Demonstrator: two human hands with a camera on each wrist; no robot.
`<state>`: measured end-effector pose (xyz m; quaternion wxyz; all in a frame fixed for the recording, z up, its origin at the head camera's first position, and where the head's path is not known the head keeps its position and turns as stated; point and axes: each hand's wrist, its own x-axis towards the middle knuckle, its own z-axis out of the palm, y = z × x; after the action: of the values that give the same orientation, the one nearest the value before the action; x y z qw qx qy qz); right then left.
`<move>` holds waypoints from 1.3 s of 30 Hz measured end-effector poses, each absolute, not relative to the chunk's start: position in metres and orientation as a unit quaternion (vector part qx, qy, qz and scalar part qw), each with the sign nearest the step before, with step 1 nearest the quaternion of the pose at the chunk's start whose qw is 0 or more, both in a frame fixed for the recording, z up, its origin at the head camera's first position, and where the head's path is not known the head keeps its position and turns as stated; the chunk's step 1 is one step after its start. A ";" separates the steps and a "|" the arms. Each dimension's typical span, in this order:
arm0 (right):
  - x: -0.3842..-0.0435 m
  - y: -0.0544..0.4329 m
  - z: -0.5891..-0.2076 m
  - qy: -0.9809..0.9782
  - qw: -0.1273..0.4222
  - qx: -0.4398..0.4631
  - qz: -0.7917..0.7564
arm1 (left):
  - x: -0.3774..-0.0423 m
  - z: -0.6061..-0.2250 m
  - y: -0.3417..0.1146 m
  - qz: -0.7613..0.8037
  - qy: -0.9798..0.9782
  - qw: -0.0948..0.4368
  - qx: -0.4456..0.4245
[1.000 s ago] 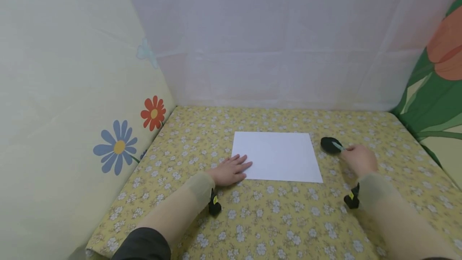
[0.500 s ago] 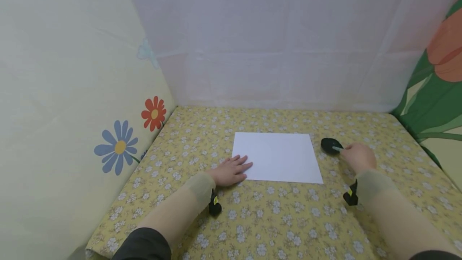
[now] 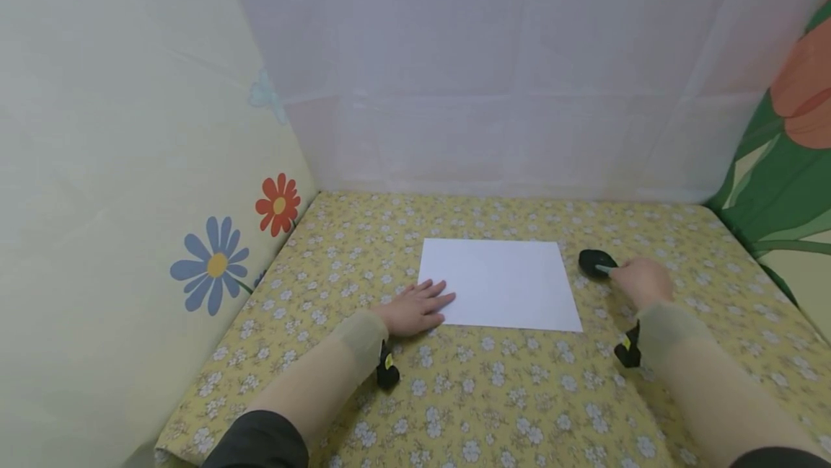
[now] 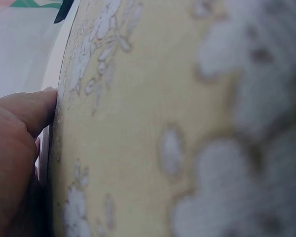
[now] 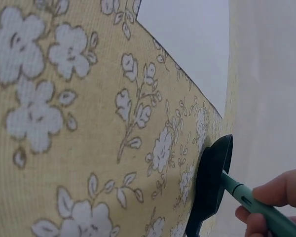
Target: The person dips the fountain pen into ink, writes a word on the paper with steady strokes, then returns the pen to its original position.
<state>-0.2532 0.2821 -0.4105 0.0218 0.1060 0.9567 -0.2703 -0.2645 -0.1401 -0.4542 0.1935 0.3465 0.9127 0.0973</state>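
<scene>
My right hand (image 3: 641, 283) pinches pen (image 5: 242, 194), tip at dish (image 5: 210, 181), beside paper (image 3: 506, 280), 3 o'clock. My left hand (image 3: 413, 309), spread wide, rests on paper at 8 o'clock. Pushing pen hard could tip dish.

The surface (image 3: 493, 396) is yellow with white flowers; the paper (image 3: 500, 280) is white, the dish (image 3: 591, 263) black, the pen (image 5: 250, 198) bluish green.

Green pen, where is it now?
The right wrist view shows the green pen at lower right, pinched in the right hand, its tip at the black dish. In the head view, it's right of the white paper.
</scene>
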 end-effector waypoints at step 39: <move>-0.270 0.246 -0.457 0.680 -0.120 0.309 -0.654 | -0.263 -0.451 -0.140 0.098 0.914 0.190 0.346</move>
<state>-0.2699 0.2459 -0.4570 -0.1203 0.3086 0.6804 -0.6537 -0.2626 -0.1397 -0.4513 0.1900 0.3460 0.9136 0.0975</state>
